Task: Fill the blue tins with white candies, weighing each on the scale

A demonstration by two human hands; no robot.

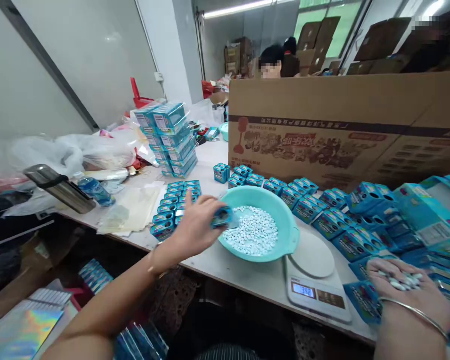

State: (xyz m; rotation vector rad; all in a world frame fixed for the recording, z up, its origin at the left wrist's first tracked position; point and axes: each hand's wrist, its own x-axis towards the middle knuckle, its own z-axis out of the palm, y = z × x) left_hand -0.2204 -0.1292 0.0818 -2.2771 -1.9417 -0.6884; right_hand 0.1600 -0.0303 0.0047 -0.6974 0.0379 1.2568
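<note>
While the left hand (pixel 198 222) grasps a small blue printed box (pixel 222 218) by its sides, the head view shows that box, partly blurred, at the near-left rim of a turquoise plastic basin (pixel 287 222). The right hand (pixel 414 295) lies palm up at the far right, neither clenched nor flat, cupping a little heap of pale blue-white tablets (pixel 404 281) beside rows of matching boxes (pixel 354 243). More tablets (pixel 253 234) fill the bottom of the basin, and a digital kitchen scale (pixel 318 280) with a lit readout stands just beside it, between basin and right hand.

The held box looks like thin card: light, fairly stiff along its folded edges, but easily dented if squeezed across a panel. Its edges and corners seem the best hold, with the dark round opening left uncovered. The tablets appear hard, smooth and light, likely to roll or slip between loose fingers, so a deep palm suits them.
</note>
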